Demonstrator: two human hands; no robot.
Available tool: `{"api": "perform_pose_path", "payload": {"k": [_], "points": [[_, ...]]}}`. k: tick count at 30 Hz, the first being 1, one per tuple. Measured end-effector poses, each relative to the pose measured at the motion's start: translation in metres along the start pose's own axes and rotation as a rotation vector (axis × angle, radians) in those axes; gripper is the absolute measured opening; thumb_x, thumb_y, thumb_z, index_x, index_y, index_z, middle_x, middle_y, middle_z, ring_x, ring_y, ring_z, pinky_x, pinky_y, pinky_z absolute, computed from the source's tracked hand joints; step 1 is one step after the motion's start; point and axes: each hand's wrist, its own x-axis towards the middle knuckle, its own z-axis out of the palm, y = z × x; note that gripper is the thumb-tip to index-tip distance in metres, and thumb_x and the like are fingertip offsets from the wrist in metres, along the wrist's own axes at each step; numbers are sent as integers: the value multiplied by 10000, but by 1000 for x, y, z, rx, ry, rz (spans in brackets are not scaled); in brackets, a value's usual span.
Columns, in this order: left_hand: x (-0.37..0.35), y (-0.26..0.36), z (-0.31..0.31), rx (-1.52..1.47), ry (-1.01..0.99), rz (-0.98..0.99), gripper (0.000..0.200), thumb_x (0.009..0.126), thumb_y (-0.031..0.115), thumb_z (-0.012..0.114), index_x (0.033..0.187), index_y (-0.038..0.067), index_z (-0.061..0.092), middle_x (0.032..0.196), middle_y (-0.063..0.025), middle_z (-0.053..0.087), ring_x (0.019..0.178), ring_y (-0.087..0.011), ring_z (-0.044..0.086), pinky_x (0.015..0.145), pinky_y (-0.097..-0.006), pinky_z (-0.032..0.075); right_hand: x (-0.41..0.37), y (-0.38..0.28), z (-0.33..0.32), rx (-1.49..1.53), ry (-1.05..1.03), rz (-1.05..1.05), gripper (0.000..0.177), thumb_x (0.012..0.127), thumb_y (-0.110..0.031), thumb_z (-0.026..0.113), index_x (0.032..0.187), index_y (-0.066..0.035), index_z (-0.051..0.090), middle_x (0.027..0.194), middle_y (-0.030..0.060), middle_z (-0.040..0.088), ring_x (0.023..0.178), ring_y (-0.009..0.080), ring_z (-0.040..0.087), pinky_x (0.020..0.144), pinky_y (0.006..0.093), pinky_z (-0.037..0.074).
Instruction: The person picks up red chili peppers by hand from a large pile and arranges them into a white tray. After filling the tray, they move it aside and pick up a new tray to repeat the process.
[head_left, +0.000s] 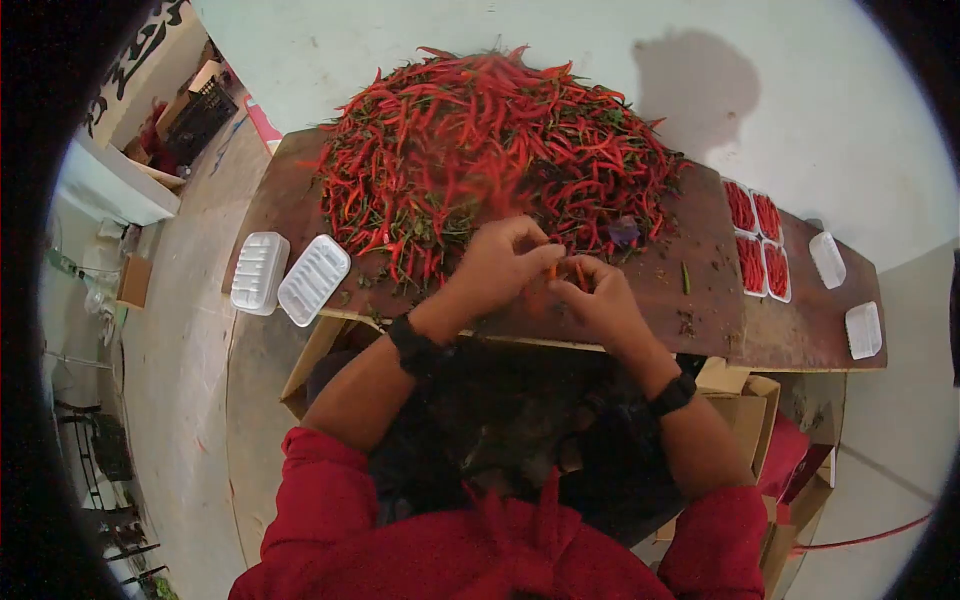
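A large heap of red chili peppers (480,140), mixed with green stems and leaves, is piled against the wall. My left hand (500,262) is closed in front of the heap, with orange-red chili peppers (537,300) blurred under its fingers. Close beside it, my right hand (608,305) pinches a red chili pepper (581,275) between thumb and fingers. The fingertips of both hands nearly meet above the table's front edge. How many peppers each hand has is hidden by the fingers.
Stacked white trays (260,272) and another white tray (315,280) lie at the left. Several chili-filled trays (752,264) stand at the right, beyond a lone green chili (686,278). Two white trays (863,331) sit farther right. Cardboard boxes (745,420) are under the table.
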Motion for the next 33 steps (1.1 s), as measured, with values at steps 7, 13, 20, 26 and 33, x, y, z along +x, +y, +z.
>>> {"api": "perform_pose_path", "payload": {"k": [7, 13, 20, 26, 33], "points": [[1, -21, 3, 92, -63, 104, 213, 837, 201, 620, 903, 0, 645, 807, -44, 644, 747, -109, 585, 669, -280, 473, -2, -8, -7, 166, 24, 122, 303, 825, -240, 641, 993, 12, 620, 853, 58, 645, 773, 135, 601, 717, 305, 490], [-7, -27, 3, 257, -258, 45, 217, 844, 196, 597, 945, 9, 642, 813, -71, 647, 761, -137, 603, 690, -299, 477, -1, -17, -16, 458, 144, 231, 131, 881, -202, 607, 901, -77, 573, 628, -46, 484, 463, 32, 393, 410, 200, 308], [-9, -25, 9, 354, -190, 87, 220, 821, 206, 597, 925, 19, 646, 822, -127, 656, 777, -238, 638, 694, -355, 486, 2, 0, -17, 362, 161, 178, 244, 847, -216, 623, 872, 26, 617, 782, 76, 630, 733, 126, 605, 632, 272, 491], [-10, -32, 17, 521, -72, 36, 220, 813, 225, 576, 871, 22, 637, 843, -159, 654, 796, -332, 626, 705, -416, 482, -8, -11, -9, -110, 240, -70, 268, 778, -230, 675, 826, 28, 622, 725, 86, 625, 705, 119, 590, 639, 290, 474], [-17, -35, 12, 348, -473, 14, 242, 774, 192, 645, 952, 31, 630, 881, -142, 643, 864, -300, 623, 805, -391, 483, -6, -12, -6, 369, 249, 44, 201, 801, -192, 647, 835, -2, 593, 708, 56, 578, 678, 149, 586, 626, 302, 478]]}}
